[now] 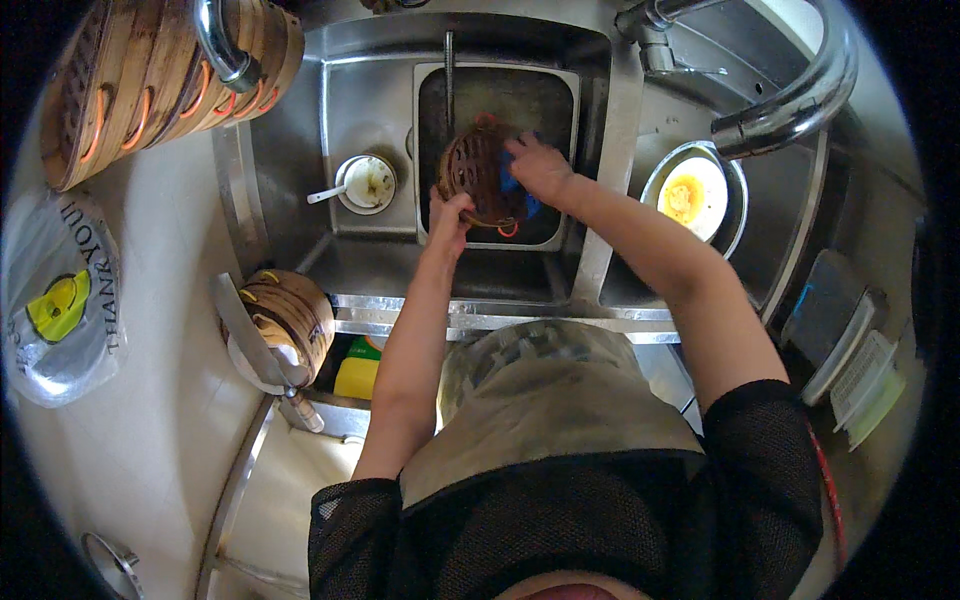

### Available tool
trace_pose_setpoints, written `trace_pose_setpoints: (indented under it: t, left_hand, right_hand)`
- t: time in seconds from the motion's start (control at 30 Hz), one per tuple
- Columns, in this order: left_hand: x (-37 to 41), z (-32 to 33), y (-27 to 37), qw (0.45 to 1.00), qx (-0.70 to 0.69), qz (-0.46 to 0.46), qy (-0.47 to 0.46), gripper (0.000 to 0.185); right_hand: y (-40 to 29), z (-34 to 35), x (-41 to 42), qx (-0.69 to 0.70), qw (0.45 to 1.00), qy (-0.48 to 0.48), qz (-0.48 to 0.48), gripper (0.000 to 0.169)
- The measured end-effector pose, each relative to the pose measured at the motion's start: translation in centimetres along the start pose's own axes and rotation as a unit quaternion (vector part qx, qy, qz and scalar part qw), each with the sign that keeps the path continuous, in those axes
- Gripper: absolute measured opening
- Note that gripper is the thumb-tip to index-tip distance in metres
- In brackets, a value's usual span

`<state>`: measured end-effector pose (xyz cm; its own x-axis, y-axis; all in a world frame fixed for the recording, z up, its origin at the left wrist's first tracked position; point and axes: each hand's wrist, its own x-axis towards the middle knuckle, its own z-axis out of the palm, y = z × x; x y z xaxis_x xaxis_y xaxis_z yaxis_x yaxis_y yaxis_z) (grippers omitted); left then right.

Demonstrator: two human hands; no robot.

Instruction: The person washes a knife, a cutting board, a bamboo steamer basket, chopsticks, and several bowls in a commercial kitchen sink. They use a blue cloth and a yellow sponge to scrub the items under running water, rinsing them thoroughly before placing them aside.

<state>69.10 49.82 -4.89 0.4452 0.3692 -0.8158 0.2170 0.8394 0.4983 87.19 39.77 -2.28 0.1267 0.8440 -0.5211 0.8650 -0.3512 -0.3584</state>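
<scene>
My left hand (450, 217) grips the near left rim of a round bamboo steamer basket (480, 176), which is tilted over a rectangular metal pan (571, 150) in the sink. Orange-red loops show at its far and near edges. On the right side of the basket, my right hand (536, 166) presses a blue cloth or scouring pad (510, 171) against the slatted surface. The pan's inside looks dark, and the basket hides part of it.
Left of the pan stands a small bowl (369, 184) with a white spoon (327, 195). The right basin holds a metal bowl (739, 199) with a food-stained white dish (694, 196) under a curved faucet (780, 124). Stacked bamboo steamers (157, 90) and a cleaver (251, 330) are at left.
</scene>
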Motion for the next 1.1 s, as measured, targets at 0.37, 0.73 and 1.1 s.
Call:
trace_pose_setpoints:
  t: [0.37,0.73,1.1]
  left_hand:
    - [-1.1,-0.5,0.5,0.982,-0.134,-0.131,0.005,0.032]
    - [0.2,3.8,0.9,0.985,0.016,0.137,0.108,0.039]
    - [2.2,0.9,-1.0,0.996,0.087,-0.023,0.017,0.076]
  right_hand:
    - [-6.3,2.5,1.2,0.203,0.951,0.193,-0.13,0.037]
    - [-2.7,2.7,-0.5,0.088,0.984,0.031,0.154,0.027]
    - [-1.8,2.4,2.4,0.448,0.812,0.184,0.325,0.038]
